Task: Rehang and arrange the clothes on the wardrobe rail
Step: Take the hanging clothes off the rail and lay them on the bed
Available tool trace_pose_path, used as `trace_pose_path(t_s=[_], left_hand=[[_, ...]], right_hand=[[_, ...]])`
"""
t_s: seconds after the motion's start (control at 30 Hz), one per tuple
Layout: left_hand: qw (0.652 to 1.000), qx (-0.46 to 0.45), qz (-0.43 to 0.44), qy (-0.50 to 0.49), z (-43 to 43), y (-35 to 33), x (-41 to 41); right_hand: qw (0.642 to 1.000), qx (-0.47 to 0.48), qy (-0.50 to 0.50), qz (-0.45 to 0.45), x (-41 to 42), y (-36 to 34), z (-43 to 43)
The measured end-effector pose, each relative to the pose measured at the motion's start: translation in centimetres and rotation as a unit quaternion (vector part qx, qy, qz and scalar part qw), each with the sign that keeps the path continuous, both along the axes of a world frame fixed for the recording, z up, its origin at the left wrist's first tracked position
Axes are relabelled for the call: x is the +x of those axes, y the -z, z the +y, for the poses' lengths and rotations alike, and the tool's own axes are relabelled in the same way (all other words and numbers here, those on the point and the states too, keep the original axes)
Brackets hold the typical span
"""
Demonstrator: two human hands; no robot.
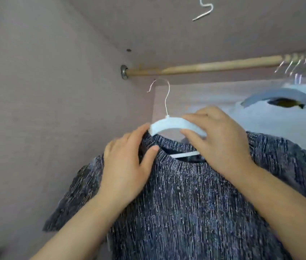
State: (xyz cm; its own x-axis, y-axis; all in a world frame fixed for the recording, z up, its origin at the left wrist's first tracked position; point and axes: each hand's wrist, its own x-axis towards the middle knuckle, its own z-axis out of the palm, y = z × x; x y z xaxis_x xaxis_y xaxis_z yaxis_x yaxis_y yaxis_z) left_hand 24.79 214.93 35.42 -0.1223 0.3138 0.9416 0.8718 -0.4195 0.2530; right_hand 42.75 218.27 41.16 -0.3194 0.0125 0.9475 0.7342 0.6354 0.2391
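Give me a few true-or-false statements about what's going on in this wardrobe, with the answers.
1. The hook of the white hanger is already over the wooden rail. False: the hook hangs free below the rail.
2. The right hand grips the white hanger. True.
3. The knit top on the hanger is bright red. False: it is dark blue flecked with white.
4. The left hand holds the knit top at its shoulder, beside the collar. True.
5. Other hanger hooks sit at the rail's right end. True.
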Motion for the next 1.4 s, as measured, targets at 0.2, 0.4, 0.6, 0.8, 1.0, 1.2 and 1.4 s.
trace_pose_path(t_s=[0.2, 0.4, 0.6, 0.8, 1.0, 1.2, 1.4], left_hand=[[0.989, -0.070, -0.071, -0.105, -8.2, 14.6, -4.1], [0.942, -0.137, -0.115, -0.285, -20.3, 24.6, -4.6], [0.860, -0.181, -0.167, -0.448, -34.9, 29.7, -4.2], [0.753, -0.136, -0.183, -0.617, -49.0, 31.1, -1.6], [0.642, -0.101, -0.210, -0.731, -62.6, 32.6, 0.8], [0.563, -0.082, -0.218, -0.793, -76.3, 34.1, 1.2], [0.496, -0.075, -0.244, -0.830, -87.7, 35.3, 0.9]], right_hand=[[0.985, -0.050, -0.155, -0.048, -5.7, 13.6, -2.1], [0.923, -0.136, -0.357, -0.052, -11.4, 26.1, -7.7], [0.823, -0.176, -0.537, -0.056, -17.8, 33.6, -18.2], [0.691, -0.208, -0.684, -0.105, -22.8, 36.0, -32.5], [0.574, -0.205, -0.773, -0.173, -26.0, 37.4, -48.0], [0.480, -0.216, -0.815, -0.241, -28.7, 39.0, -63.7], [0.430, -0.230, -0.827, -0.280, -31.2, 40.2, -77.2]])
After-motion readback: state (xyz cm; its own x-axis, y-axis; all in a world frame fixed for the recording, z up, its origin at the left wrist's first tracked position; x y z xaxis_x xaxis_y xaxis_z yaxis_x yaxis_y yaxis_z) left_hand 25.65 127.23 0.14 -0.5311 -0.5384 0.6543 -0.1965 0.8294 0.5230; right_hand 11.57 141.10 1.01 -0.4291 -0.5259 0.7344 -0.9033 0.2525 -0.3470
